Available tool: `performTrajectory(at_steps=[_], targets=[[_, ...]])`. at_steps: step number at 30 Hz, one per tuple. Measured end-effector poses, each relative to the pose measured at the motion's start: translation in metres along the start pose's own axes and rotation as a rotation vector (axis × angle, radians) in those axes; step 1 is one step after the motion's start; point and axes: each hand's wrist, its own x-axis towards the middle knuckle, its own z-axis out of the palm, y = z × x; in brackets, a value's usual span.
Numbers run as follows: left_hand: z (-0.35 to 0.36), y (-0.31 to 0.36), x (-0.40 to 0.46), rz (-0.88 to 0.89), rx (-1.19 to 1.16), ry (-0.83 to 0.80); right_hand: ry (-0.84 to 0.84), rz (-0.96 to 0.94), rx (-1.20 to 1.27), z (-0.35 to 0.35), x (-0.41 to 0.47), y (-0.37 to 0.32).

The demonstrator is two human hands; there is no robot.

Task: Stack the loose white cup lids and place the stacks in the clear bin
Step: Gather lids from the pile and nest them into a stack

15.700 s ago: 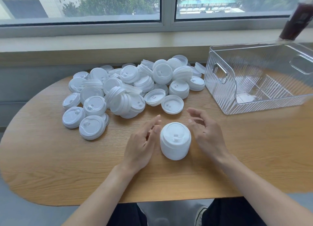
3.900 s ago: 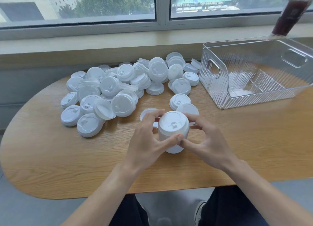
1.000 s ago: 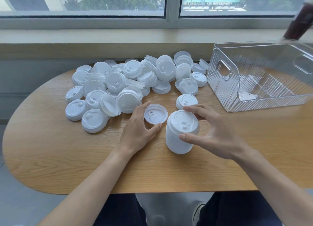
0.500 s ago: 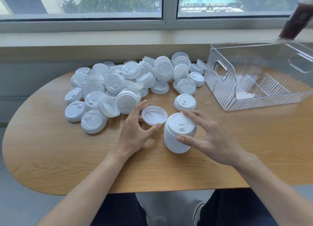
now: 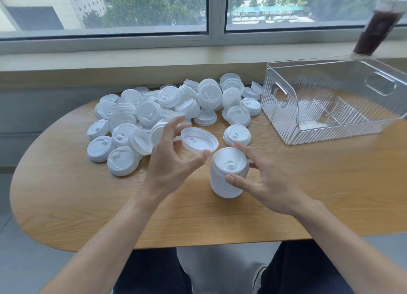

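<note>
Between hands, lid (image 5: 199, 142) pinched left, stack (image 5: 228, 175) right

A rounded wooden table (image 5: 66, 205) fills the middle of the frame, set against a pale sill (image 5: 132, 58) below a wide window (image 5: 110, 7). Daylight comes through it; trees and buildings show outside. Grey floor (image 5: 13, 260) lies at lower left. A dark iced drink (image 5: 378, 23) stands at upper right.

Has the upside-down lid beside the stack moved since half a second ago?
Yes. The left hand lifted the lid off the table, tilted beside the stack.
</note>
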Motion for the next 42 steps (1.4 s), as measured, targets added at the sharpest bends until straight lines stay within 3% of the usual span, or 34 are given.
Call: performTrajectory(at_steps=[9, 14, 18, 24, 31, 42], targets=[[0.006, 0.034, -0.006, -0.053, -0.292, -0.172, 0.465, -0.319, 0.070, 0.000, 0.000, -0.010], [0.009, 0.037, -0.009, -0.027, -0.077, -0.138, 0.532, -0.317, 0.150, -0.002, 0.003, -0.011], [0.008, 0.036, -0.011, 0.098, 0.176, -0.153, 0.519, -0.217, 0.297, -0.003, 0.007, -0.016], [0.007, 0.030, -0.008, 0.185, 0.273, -0.152, 0.430, -0.104, 0.447, -0.005, 0.012, -0.019], [0.011, 0.028, -0.009, 0.068, 0.127, -0.128, 0.407, -0.050, 0.379, -0.007, 0.011, -0.015], [0.033, 0.023, -0.023, -0.038, 0.314, -0.111, 0.361, 0.027, 0.310, 0.005, 0.005, 0.004]])
